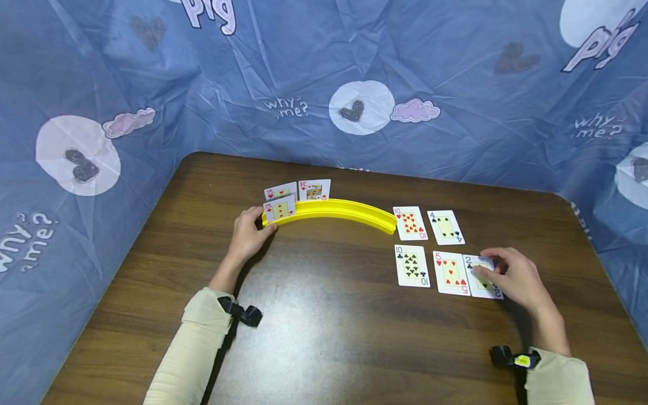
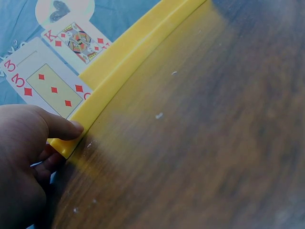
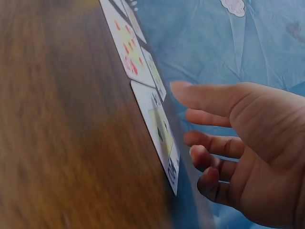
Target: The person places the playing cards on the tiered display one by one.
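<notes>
A curved yellow playing card holder point(image 1: 344, 209) lies on the table. My left hand point(image 1: 248, 233) grips its left end, thumb on the near side in the left wrist view. Standing in the holder are the three of diamonds point(image 2: 53, 89) in front, the three of hearts point(image 1: 281, 191) behind it and the king of diamonds point(image 2: 78, 43). My right hand point(image 1: 516, 275) hovers over the right part of a black two point(image 1: 476, 275), fingers loosely bent. In the right wrist view, a gap shows between those fingers and the card point(image 3: 152, 117). The five of hearts point(image 1: 450, 274) lies against its left edge.
Face up near the holder's right end lie the ten of hearts point(image 1: 410, 223), a black four point(image 1: 445, 227) and the ten of clubs point(image 1: 412, 266). A blue printed cloth point(image 1: 304, 67) hangs behind the brown wooden table point(image 1: 329, 326).
</notes>
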The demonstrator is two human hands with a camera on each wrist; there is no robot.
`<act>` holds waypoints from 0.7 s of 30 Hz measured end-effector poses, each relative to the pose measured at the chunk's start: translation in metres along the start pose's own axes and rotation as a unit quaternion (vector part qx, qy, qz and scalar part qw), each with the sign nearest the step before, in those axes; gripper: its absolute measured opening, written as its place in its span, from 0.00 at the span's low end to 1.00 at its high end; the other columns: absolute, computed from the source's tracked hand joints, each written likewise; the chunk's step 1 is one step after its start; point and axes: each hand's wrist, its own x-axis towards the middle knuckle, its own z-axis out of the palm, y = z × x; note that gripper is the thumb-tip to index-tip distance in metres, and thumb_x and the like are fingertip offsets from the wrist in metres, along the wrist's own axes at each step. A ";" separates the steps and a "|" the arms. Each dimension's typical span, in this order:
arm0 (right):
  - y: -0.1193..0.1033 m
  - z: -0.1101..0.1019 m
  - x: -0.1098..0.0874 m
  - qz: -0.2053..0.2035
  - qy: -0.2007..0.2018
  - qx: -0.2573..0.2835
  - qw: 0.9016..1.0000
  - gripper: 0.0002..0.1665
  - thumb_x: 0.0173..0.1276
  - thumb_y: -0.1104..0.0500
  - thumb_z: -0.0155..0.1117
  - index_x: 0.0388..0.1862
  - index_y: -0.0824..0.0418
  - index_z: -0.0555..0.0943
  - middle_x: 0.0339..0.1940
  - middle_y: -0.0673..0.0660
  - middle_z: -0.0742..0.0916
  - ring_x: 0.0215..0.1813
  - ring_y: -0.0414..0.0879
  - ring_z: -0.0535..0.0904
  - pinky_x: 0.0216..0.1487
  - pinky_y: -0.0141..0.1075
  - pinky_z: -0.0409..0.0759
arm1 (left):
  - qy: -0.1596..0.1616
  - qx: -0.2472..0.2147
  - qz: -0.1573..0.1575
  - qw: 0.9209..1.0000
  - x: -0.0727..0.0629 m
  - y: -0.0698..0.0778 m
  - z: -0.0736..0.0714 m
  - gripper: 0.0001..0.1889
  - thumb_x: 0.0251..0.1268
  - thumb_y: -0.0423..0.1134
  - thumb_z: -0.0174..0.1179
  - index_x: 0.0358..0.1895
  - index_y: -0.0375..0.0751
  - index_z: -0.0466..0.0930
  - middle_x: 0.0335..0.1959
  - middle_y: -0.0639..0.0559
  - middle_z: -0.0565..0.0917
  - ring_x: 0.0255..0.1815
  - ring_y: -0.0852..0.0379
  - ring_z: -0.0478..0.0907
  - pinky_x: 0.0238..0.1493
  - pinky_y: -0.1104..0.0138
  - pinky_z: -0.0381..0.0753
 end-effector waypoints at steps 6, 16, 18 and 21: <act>0.006 -0.002 -0.004 0.016 -0.072 -0.005 0.997 0.49 0.57 0.38 0.75 0.67 0.68 0.71 0.60 0.73 0.73 0.52 0.63 0.71 0.46 0.52 0.72 | -0.001 -0.002 -0.002 1.000 0.000 0.000 0.000 0.15 0.57 0.31 0.68 0.48 0.29 0.82 0.44 0.34 0.83 0.46 0.40 0.75 0.48 0.57 0.66; 0.006 -0.002 -0.008 0.010 -0.114 -0.015 0.993 0.68 0.49 0.33 0.77 0.75 0.73 0.60 0.70 0.80 0.62 0.66 0.75 0.60 0.59 0.71 0.64 | 0.000 -0.004 -0.002 1.000 0.000 0.000 0.000 0.15 0.57 0.31 0.68 0.47 0.29 0.82 0.44 0.34 0.83 0.46 0.40 0.75 0.48 0.58 0.66; 0.006 -0.001 -0.008 0.012 -0.116 -0.018 0.993 0.69 0.49 0.32 0.77 0.75 0.74 0.59 0.70 0.80 0.61 0.66 0.75 0.59 0.58 0.70 0.64 | -0.001 -0.002 -0.002 1.000 0.000 0.000 0.000 0.15 0.57 0.31 0.68 0.47 0.29 0.82 0.44 0.34 0.83 0.45 0.40 0.75 0.47 0.58 0.66; 0.005 -0.001 -0.008 0.016 -0.120 -0.022 0.992 0.69 0.49 0.32 0.77 0.75 0.75 0.59 0.70 0.80 0.60 0.65 0.75 0.58 0.58 0.69 0.64 | -0.002 -0.003 -0.003 1.000 0.000 0.000 0.000 0.15 0.57 0.31 0.68 0.48 0.29 0.82 0.44 0.34 0.83 0.45 0.40 0.74 0.47 0.58 0.66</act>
